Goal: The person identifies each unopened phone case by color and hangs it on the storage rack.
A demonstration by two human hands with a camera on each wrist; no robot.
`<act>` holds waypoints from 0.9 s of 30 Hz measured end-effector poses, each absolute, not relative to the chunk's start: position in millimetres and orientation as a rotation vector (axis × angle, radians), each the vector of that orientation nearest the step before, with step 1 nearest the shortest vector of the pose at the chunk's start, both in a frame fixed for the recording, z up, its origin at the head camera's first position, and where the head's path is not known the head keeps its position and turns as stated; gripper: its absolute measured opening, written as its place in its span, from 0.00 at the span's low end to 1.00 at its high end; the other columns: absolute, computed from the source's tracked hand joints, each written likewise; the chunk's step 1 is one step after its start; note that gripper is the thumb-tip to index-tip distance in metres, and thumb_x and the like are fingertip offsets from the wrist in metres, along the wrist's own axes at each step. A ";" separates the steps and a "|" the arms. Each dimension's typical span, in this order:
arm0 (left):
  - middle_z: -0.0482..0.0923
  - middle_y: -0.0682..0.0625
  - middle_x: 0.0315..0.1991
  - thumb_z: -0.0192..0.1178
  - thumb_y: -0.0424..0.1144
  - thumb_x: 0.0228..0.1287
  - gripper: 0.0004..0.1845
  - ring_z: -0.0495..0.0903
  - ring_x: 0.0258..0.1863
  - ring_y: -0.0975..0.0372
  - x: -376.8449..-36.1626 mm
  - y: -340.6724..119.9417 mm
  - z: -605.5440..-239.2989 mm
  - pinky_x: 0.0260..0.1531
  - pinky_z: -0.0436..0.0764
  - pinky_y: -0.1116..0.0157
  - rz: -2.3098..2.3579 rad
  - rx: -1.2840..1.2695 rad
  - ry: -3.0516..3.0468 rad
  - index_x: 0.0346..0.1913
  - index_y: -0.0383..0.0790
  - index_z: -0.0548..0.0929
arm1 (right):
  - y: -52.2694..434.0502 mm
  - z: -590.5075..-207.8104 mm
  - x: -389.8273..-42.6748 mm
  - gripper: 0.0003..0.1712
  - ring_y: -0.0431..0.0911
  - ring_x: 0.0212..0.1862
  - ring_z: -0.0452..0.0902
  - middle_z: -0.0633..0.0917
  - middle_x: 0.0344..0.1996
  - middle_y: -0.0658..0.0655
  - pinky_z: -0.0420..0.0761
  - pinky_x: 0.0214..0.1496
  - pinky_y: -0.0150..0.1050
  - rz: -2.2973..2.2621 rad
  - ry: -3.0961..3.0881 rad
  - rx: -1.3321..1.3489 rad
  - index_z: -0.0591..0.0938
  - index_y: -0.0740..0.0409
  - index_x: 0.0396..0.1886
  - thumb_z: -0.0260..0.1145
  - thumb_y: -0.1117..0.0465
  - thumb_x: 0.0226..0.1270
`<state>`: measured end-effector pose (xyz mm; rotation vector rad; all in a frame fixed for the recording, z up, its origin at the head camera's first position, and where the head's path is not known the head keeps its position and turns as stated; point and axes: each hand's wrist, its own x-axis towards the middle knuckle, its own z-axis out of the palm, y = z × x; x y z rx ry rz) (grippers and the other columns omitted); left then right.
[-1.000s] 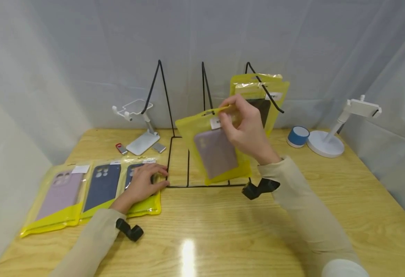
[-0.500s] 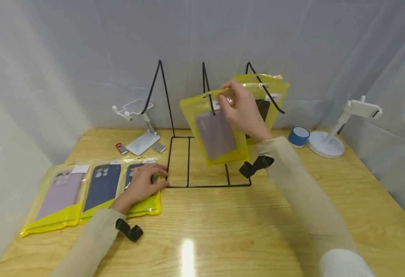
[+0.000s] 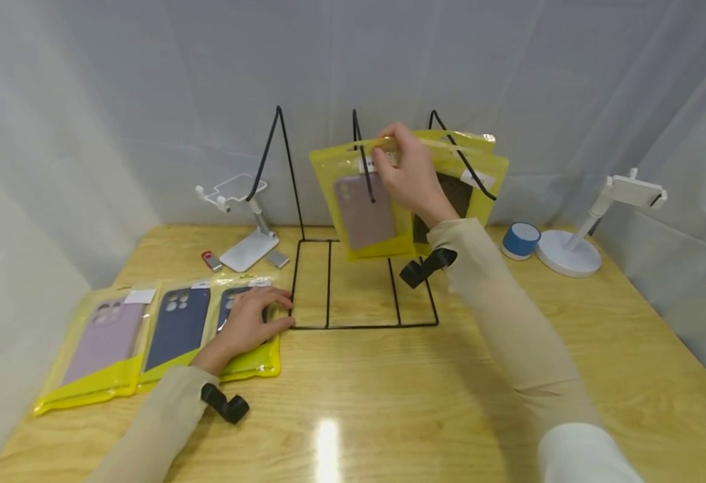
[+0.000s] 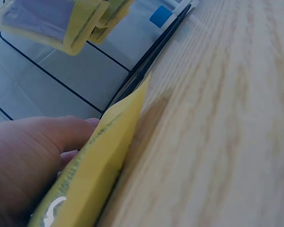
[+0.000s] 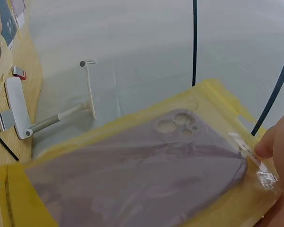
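Observation:
My right hand [image 3: 409, 171] pinches the top edge of a yellow packet holding a purple phone case [image 3: 363, 211]. The middle prong [image 3: 367, 176] of a black wire rack runs through the packet's top, its tip showing in front of the case. My left hand [image 3: 247, 322] rests over a packet with a dark blue phone case [image 3: 226, 305], thumb and fingertips at the left bar of the rack's base [image 3: 365, 327]. In the left wrist view, that packet's yellow edge [image 4: 99, 161] lies beside the thumb. Packets with a black case [image 3: 454, 194] hang on the right prong.
Two more packets, one with a purple case [image 3: 102, 335] and one with a blue case [image 3: 178, 325], lie at left. Behind are a white phone stand [image 3: 250, 248], a red USB stick [image 3: 211, 260] and a small grey piece [image 3: 277, 257]. At right stand a blue cylinder [image 3: 520, 239] and another stand [image 3: 568, 251].
My right hand has moved up and back, carrying the purple-case packet farther along the middle prong. The hanging black-case packets shifted slightly. My left hand has stayed in place.

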<state>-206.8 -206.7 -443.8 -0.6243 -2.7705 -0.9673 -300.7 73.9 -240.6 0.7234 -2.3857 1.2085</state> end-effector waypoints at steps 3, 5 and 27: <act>0.79 0.42 0.56 0.69 0.41 0.57 0.12 0.72 0.59 0.44 -207.6 -205.2 -444.1 0.59 0.57 0.42 -0.975 -0.642 -2.764 0.43 0.41 0.84 | 75.9 -239.6 -297.4 0.13 0.48 0.48 0.76 0.80 0.50 0.59 0.75 0.48 0.37 1.195 -2.374 0.740 0.74 0.63 0.52 0.55 0.63 0.73; 0.79 0.42 0.56 0.69 0.41 0.57 0.12 0.72 0.59 0.45 -208.4 -204.0 -443.2 0.59 0.57 0.42 -0.981 -0.649 -2.760 0.43 0.41 0.84 | 76.9 -237.2 -294.3 0.14 0.48 0.51 0.76 0.80 0.51 0.59 0.74 0.54 0.38 1.173 -2.349 0.767 0.74 0.63 0.54 0.55 0.63 0.72; 0.80 0.41 0.55 0.69 0.39 0.57 0.11 0.72 0.58 0.44 -207.7 -214.0 -443.6 0.58 0.57 0.42 -0.960 -0.637 -2.750 0.42 0.41 0.85 | 83.4 -223.0 -249.4 0.17 0.49 0.54 0.75 0.80 0.54 0.59 0.73 0.55 0.46 0.972 -2.083 0.996 0.76 0.64 0.56 0.58 0.66 0.69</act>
